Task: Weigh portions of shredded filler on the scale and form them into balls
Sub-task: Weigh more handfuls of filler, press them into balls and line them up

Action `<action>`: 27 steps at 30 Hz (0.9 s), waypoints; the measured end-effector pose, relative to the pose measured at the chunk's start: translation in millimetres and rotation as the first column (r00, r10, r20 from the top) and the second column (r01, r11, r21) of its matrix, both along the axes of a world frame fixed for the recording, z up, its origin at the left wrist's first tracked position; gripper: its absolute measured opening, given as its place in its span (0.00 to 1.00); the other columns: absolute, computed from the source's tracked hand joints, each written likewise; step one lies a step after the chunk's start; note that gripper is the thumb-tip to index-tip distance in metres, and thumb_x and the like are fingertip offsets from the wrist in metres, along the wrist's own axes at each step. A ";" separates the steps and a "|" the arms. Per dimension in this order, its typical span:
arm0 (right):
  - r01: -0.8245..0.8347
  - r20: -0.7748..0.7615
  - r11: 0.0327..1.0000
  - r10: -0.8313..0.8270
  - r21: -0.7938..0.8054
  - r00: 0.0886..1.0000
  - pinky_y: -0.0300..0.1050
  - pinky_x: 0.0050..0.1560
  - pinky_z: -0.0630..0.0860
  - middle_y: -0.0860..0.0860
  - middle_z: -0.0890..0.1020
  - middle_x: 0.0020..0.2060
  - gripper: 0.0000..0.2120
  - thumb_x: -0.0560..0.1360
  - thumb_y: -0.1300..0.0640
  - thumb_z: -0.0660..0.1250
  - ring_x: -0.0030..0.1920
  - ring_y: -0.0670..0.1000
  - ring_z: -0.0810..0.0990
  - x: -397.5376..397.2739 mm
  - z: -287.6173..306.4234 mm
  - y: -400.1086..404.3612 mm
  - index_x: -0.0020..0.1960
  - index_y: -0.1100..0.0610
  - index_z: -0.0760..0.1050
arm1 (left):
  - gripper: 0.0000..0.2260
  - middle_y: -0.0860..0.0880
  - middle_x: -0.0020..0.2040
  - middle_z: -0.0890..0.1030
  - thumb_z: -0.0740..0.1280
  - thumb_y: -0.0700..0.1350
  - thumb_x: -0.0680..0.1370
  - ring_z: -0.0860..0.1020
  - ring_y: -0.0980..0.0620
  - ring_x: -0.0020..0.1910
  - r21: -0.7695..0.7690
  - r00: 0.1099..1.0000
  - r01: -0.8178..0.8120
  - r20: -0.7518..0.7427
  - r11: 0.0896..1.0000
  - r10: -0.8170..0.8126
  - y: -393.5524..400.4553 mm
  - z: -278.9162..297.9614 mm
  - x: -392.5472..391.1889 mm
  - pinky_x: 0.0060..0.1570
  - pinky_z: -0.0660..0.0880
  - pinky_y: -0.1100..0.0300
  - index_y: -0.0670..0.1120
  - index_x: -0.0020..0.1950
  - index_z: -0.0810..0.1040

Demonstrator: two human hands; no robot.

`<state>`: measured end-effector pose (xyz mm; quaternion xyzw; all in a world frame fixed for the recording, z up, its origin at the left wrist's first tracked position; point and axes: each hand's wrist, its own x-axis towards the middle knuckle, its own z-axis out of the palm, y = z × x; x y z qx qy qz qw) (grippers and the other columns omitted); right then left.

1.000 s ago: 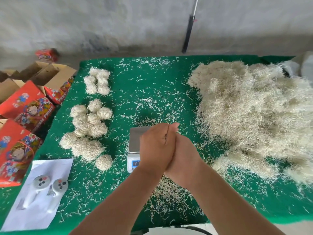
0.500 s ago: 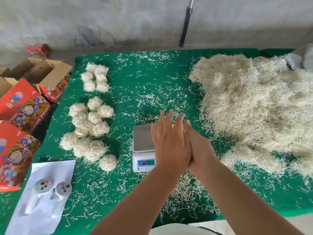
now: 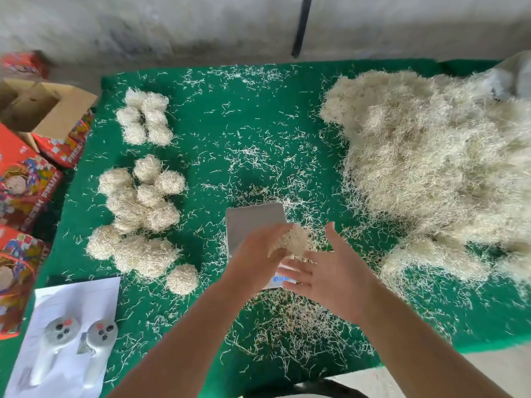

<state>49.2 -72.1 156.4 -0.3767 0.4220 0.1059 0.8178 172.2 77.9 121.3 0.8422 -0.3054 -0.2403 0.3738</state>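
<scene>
Open cloth [image 3: 244, 124] between balls [image 3: 143, 193] and pile [image 3: 431, 156]

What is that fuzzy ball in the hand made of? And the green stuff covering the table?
The ball held by the left hand looks like thin, pale, matte shreds, maybe paper or wood fibre; loose strands stick out. The green table cover looks like felt or short-pile fabric: dull, fuzzy, no shine.

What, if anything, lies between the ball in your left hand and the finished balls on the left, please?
Nothing visible: between the ball in the left hand and the finished balls lies only green cloth with loose shreds.
</scene>
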 end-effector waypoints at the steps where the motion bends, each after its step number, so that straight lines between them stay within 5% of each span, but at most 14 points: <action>1: 0.070 -0.049 0.996 -0.067 0.049 0.997 0.68 0.66 0.76 0.66 0.78 0.68 0.41 0.77 0.27 0.63 0.66 0.69 0.80 -3.4 -8.2 -0.4 0.77 0.56 0.66 | 0.24 0.49 0.73 0.77 0.71 0.47 0.82 0.73 0.51 0.71 0.017 1.000 -0.020 -0.015 1.000 0.020 -0.2 -8.9 14.7 0.72 0.68 0.50 0.62 0.75 0.69; 4: 0.015 -0.106 0.999 -0.010 0.049 0.994 0.65 0.60 0.81 0.65 0.84 0.61 0.38 0.77 0.32 0.64 0.59 0.65 0.85 -23.7 -23.9 0.7 0.76 0.58 0.69 | 0.22 0.42 0.71 0.77 0.72 0.40 0.80 0.77 0.43 0.67 0.061 0.986 -0.116 -0.111 0.991 0.122 -5.8 -37.8 55.2 0.49 0.76 0.72 0.49 0.73 0.71; 6: 0.015 -0.165 0.997 -0.003 0.072 0.986 0.63 0.60 0.80 0.63 0.85 0.60 0.36 0.76 0.34 0.64 0.59 0.64 0.86 -44.3 -37.7 0.9 0.73 0.59 0.71 | 0.21 0.40 0.70 0.77 0.71 0.37 0.80 0.78 0.45 0.63 0.107 0.986 -0.113 -0.107 0.988 0.125 -12.6 -54.7 75.1 0.38 0.75 0.73 0.46 0.71 0.71; 10: 0.013 -0.188 0.997 0.001 0.074 0.982 0.61 0.62 0.78 0.61 0.85 0.61 0.33 0.77 0.35 0.63 0.61 0.62 0.85 -75.0 -54.4 -2.6 0.72 0.57 0.72 | 0.22 0.42 0.71 0.76 0.73 0.40 0.79 0.77 0.45 0.62 0.163 0.986 -0.079 -0.131 0.983 0.101 -19.1 -75.2 90.4 0.67 0.75 0.45 0.49 0.73 0.75; 12: 0.038 -0.188 0.997 -0.024 0.068 0.982 0.60 0.62 0.78 0.61 0.84 0.62 0.33 0.76 0.35 0.64 0.61 0.63 0.85 -83.0 -59.8 -5.6 0.72 0.58 0.74 | 0.25 0.43 0.73 0.74 0.74 0.43 0.79 0.75 0.45 0.68 0.149 0.983 -0.110 -0.132 0.983 0.130 -16.2 -78.2 92.2 0.74 0.69 0.43 0.50 0.75 0.74; 18: 0.023 -0.206 1.000 -0.026 -0.020 0.978 0.55 0.54 0.82 0.59 0.86 0.60 0.32 0.76 0.37 0.64 0.59 0.60 0.86 -79.5 -63.4 -13.0 0.70 0.58 0.76 | 0.24 0.49 0.71 0.75 0.73 0.50 0.80 0.75 0.55 0.63 0.074 0.960 -0.280 0.024 0.957 0.279 18.0 -64.1 88.3 0.63 0.68 0.57 0.51 0.75 0.74; 27: -0.165 -0.256 0.952 0.097 -0.259 0.962 0.57 0.62 0.79 0.59 0.87 0.55 0.17 0.85 0.52 0.63 0.59 0.60 0.85 -49.1 -28.9 -5.4 0.65 0.63 0.79 | 0.14 0.51 0.64 0.82 0.68 0.47 0.83 0.78 0.57 0.58 0.084 0.876 -0.482 0.032 0.872 0.481 103.8 -38.8 20.2 0.60 0.72 0.56 0.48 0.68 0.80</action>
